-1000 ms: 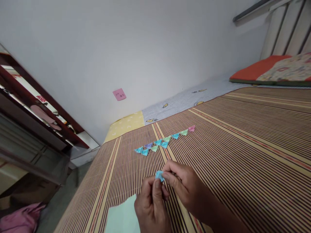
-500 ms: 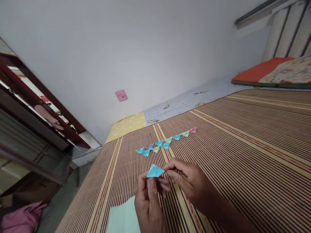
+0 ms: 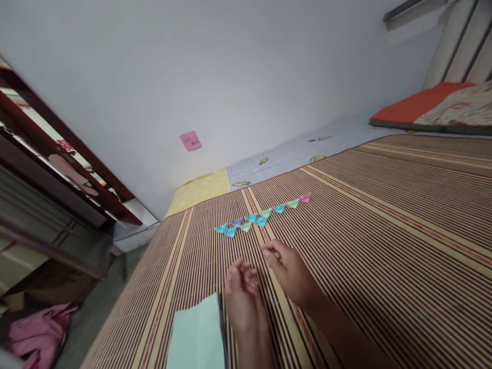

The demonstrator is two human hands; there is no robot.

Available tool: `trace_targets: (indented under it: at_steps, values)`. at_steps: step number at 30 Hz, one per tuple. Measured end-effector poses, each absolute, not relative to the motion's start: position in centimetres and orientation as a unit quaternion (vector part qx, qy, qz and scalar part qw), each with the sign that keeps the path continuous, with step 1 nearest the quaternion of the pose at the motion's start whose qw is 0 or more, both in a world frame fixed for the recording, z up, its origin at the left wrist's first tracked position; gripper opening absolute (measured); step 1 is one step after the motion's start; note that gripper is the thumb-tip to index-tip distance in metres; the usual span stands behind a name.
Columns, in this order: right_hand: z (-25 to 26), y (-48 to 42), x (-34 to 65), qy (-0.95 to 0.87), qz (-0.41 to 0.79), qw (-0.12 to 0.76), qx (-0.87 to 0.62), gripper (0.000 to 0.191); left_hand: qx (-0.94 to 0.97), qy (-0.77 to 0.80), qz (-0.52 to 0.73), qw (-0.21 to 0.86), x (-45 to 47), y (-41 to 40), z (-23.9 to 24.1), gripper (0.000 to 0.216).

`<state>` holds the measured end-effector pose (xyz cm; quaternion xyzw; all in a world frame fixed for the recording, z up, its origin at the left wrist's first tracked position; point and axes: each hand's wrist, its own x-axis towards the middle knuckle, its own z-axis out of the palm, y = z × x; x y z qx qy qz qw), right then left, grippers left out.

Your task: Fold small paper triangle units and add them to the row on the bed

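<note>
My left hand [image 3: 243,294] is over the mat with its fingers curled inward, and whatever is inside them is hidden. To its right, my right hand [image 3: 287,269] has thumb and forefinger pressed together. Nothing I can name shows at their tips. The hands are apart from each other. Beyond them small folded paper triangles [image 3: 262,221] in blue, green, purple and pink lie in a slanting line, with several more in a shorter row just in front. Beside my left wrist lies a pale green sheet of paper [image 3: 197,335], with a dark edge along its right side.
A striped woven mat [image 3: 365,246] covers the bed. Patterned cloth [image 3: 280,156] runs along the wall, where a pink note [image 3: 190,141] is stuck. An orange and floral cushion [image 3: 418,105] sits at the far right. Pink fabric [image 3: 38,335] lies low on the left.
The folded blue paper piece that was between my hands is out of sight. My left hand has curled inward and drawn apart from the right. More of the green sheet shows.
</note>
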<state>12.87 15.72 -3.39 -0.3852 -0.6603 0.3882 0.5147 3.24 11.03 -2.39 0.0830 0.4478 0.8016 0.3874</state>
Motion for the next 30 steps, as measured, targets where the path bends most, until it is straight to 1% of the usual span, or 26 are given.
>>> trace_targets:
  at_steps: [2, 4, 7, 13, 19, 24, 27, 28, 30]
  values:
    - [-4.1, 16.9, 14.0, -0.656, 0.388, 0.512, -0.396, 0.020, 0.077, 0.446, 0.822, 0.345, 1.0, 11.0, -2.4, 0.019]
    - [-4.3, 17.7, 15.1, -0.651, 0.391, 0.512, -0.402, 0.021, 0.092, 0.442, 0.830, 0.327, -0.5, 10.5, -2.2, 0.016]
    - [-4.2, 18.1, 15.6, -0.637, 0.390, 0.523, -0.412, 0.022, 0.133, 0.434, 0.824, 0.339, -0.7, 9.9, -2.0, 0.009]
    - [-4.1, 18.0, 14.8, -0.639, 0.400, 0.530, -0.388, 0.020, 0.214, 0.427, 0.797, 0.371, 0.9, 9.7, -1.8, 0.017]
    - [-3.0, 17.7, 16.7, -0.643, 0.388, 0.530, -0.394, 0.018, 0.269, 0.434, 0.778, 0.366, 0.7, 9.3, -0.9, 0.016]
    - [-1.6, 16.3, 19.4, -0.654, 0.384, 0.524, -0.387, 0.019, 0.355, 0.456, 0.743, 0.339, 1.4, 8.8, 0.4, 0.016]
    - [-1.4, 14.0, 21.8, -0.664, 0.421, 0.496, -0.369, 0.019, 0.423, 0.495, 0.684, 0.329, 1.9, 8.2, -0.5, 0.018]
    - [-1.5, 12.9, 22.8, -0.666, 0.452, 0.474, -0.358, 0.019, 0.449, 0.512, 0.654, 0.329, 2.0, 7.8, -1.2, 0.019]
    - [-1.8, 10.4, 25.3, -0.675, 0.517, 0.397, -0.345, 0.019, 0.505, 0.543, 0.587, 0.326, 2.5, 6.6, -3.2, 0.021]
